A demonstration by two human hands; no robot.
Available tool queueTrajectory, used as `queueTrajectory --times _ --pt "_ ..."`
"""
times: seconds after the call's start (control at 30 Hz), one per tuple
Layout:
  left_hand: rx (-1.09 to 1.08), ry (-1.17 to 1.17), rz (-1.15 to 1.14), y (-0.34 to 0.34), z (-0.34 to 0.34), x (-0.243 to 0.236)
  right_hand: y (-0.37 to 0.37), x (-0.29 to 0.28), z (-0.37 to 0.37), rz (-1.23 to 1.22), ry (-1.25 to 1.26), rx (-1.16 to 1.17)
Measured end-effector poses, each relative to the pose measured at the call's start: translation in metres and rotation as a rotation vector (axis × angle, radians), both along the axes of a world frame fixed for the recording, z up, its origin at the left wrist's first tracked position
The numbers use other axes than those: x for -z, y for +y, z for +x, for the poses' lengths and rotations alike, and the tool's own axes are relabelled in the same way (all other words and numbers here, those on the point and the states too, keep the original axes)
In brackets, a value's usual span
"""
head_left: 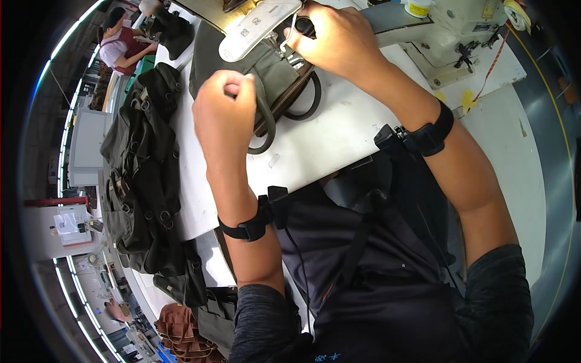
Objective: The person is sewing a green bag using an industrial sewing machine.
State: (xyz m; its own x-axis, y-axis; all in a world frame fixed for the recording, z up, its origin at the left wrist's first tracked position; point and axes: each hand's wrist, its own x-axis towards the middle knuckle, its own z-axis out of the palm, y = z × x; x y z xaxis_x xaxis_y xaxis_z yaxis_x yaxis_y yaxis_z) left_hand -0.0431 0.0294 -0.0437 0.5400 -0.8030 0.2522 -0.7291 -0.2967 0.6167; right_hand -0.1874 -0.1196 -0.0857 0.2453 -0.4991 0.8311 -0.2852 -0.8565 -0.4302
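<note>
An olive canvas bag [281, 85] with a brass zip and looped handles lies on the white worktable [321, 136] under the sewing machine's pale head plate [254, 30]. My left hand [224, 106] is closed at the bag's left side, against an olive handle [264, 118] that runs down from its fingers. My right hand [333, 42] has curled fingers at the machine head, around a black knob [304, 27] and beside a thin white lever; its exact grip is partly hidden.
Piled olive bags [136, 169] line the table's left side, with brown bags [181, 333] below. A co-worker [118, 45] works at upper left beside a black machine [163, 27]. A yellow-lidded tub [417, 7] and the machine body [448, 42] are at upper right.
</note>
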Motion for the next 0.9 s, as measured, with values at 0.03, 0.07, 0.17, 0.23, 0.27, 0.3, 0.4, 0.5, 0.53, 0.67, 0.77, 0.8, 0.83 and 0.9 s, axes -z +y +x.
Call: queueTrajectory --times 0.03,0.07,0.17,0.23,0.27,0.3,0.4,0.5,0.53,0.67,0.77,0.8,0.83,0.9 --pt "-0.054 -0.224 -0.090 0.003 -0.002 -0.001 0.000 0.000 0.000 -0.005 -0.007 0.006" --pt "-0.151 -0.398 -0.123 0.005 -0.005 -0.001 0.001 0.000 0.000 -0.010 -0.014 0.013" --pt "0.045 -0.519 -0.366 0.011 -0.025 0.015 0.001 0.001 0.000 0.023 -0.009 -0.012" --pt "0.237 -0.623 -0.515 0.008 -0.038 0.034 0.001 0.002 -0.001 -0.001 -0.011 0.014" --pt "0.293 -0.576 -0.511 0.004 -0.040 0.042 0.002 0.002 0.000 -0.024 -0.017 0.041" --pt "0.312 -0.548 -0.469 -0.002 -0.039 0.049 0.002 0.001 -0.002 0.026 0.003 -0.016" --pt "0.313 -0.499 -0.485 -0.006 -0.025 0.058 0.003 -0.003 -0.004 0.078 0.077 -0.038" --pt "0.353 -0.630 -0.498 -0.004 -0.014 0.059 0.004 -0.011 0.001 0.179 0.138 0.051" --pt "0.346 -0.631 -0.501 -0.004 -0.011 0.057 0.004 -0.012 0.000 0.230 0.168 0.041" --pt "0.436 -0.708 -0.518 -0.004 -0.008 0.050 0.004 -0.013 0.001 0.266 0.172 0.018" --pt "0.415 -0.687 -0.482 -0.006 -0.008 0.048 0.002 -0.011 0.002 0.307 0.185 0.034" --pt "0.417 -0.675 -0.477 -0.006 -0.007 0.047 0.001 -0.011 0.002 0.308 0.199 0.038" --pt "0.406 -0.653 -0.468 -0.007 -0.006 0.047 0.001 -0.012 0.003 0.308 0.200 0.041" --pt "0.420 -0.654 -0.484 -0.007 -0.006 0.048 0.002 -0.013 0.003 0.293 0.201 0.068"
